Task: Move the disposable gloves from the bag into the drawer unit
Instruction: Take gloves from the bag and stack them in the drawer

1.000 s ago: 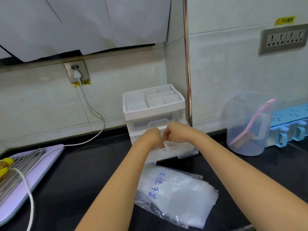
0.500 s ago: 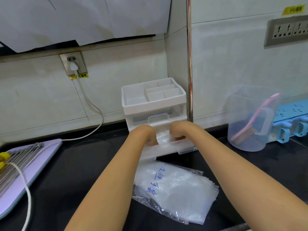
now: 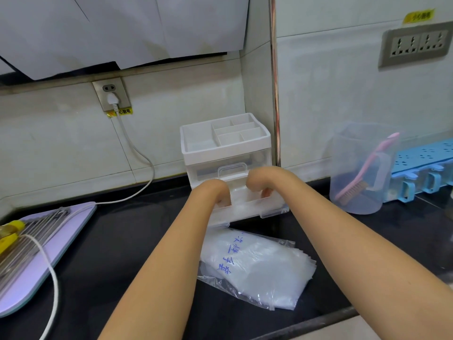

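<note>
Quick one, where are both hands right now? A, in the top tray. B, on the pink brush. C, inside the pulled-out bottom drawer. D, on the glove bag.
C: the left hand and right hand both reach down into the open bottom drawer, while the glove bag lies in front of it.

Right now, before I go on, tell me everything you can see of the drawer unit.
The drawer unit is a small box of white and clear plastic, upright on the black counter in the wall corner. Its top is an open tray split into compartments. Below, the upper drawer, with a clear handle, is closed. The lower drawer is pulled out toward the person; the left hand and right hand reach down into it, fingers mostly hidden. Something pale lies inside.
</note>
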The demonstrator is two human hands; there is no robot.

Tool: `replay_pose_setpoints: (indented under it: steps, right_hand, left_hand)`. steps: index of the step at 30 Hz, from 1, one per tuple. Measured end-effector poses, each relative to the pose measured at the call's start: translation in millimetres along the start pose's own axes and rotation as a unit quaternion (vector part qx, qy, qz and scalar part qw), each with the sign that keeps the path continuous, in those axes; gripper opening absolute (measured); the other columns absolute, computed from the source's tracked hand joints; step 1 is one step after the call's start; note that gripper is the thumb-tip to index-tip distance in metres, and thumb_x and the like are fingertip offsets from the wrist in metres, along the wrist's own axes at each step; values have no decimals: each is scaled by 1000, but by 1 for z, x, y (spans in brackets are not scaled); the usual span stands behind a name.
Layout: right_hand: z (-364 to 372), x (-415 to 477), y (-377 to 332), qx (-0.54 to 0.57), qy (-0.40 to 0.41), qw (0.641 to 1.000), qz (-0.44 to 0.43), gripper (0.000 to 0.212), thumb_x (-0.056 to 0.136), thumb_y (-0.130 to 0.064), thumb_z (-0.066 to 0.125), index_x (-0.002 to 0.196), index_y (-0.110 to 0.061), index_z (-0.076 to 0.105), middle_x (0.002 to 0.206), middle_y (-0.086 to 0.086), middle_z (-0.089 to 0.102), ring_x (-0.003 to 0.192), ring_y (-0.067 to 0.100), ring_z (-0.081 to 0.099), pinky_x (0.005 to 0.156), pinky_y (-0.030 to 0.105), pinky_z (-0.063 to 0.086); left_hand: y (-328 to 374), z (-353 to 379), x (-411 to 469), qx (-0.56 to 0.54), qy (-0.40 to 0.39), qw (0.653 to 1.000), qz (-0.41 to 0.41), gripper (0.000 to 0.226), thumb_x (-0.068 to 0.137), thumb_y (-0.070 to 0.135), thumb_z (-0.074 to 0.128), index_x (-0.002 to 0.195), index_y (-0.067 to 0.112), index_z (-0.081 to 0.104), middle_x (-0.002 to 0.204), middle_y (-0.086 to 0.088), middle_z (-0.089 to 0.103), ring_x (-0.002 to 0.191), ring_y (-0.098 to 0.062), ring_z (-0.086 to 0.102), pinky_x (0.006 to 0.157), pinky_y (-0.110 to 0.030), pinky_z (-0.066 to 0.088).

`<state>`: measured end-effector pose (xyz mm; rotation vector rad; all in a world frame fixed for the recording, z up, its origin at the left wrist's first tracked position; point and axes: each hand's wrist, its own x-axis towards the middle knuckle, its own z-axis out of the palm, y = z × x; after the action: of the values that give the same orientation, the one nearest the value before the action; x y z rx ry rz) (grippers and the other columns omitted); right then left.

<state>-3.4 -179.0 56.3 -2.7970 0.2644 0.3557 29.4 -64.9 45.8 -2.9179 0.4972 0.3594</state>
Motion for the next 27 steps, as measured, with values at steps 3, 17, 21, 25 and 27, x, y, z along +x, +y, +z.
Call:
replay_pose_setpoints:
  steps: [3, 17, 21, 25, 27]
  right_hand:
    - [-7, -13, 9, 48, 10, 998, -30, 24, 98, -9, 39, 115, -2, 55, 119, 10, 60, 97, 20, 63, 76, 28, 52]
    - [10, -22, 20, -48, 59, 995, -72, 35, 99, -10, 35, 128, -3, 54, 127, 11, 57, 107, 25, 55, 91, 29, 41]
    - [13, -12, 21, -100, 37, 992, -67, 31, 99, -13, 43, 125, -3, 55, 126, 10, 58, 97, 21, 53, 82, 28, 42]
    - [12, 0, 23, -110, 54, 990, -72, 35, 95, -5, 42, 126, -7, 58, 131, 9, 57, 115, 25, 56, 98, 32, 45]
    - [12, -3, 22, -119, 35, 989, -81, 44, 96, -4, 36, 138, -12, 49, 144, 7, 46, 125, 23, 49, 103, 31, 40]
  left_hand:
    - [-2, -2, -3, 8, 27, 1000, -11, 32, 92, 10, 57, 123, 2, 56, 119, -12, 56, 111, -27, 56, 92, -31, 44]
    - [15, 11, -23, -203, 107, 961, 156, 32, 100, 21, 42, 127, 14, 59, 131, -5, 58, 122, -22, 52, 93, -27, 38]
    - [3, 15, -20, -185, 6, 978, 99, 51, 101, 48, 31, 129, 14, 57, 138, -5, 51, 128, -23, 45, 100, -31, 33]
    - [-7, 13, -17, -188, 5, 977, 100, 50, 102, 46, 30, 134, 16, 53, 143, -2, 47, 128, -21, 45, 106, -32, 32]
    - [-7, 14, -15, -165, 1, 982, 96, 50, 101, 45, 32, 140, 17, 46, 147, -1, 43, 131, -21, 42, 108, -33, 32]
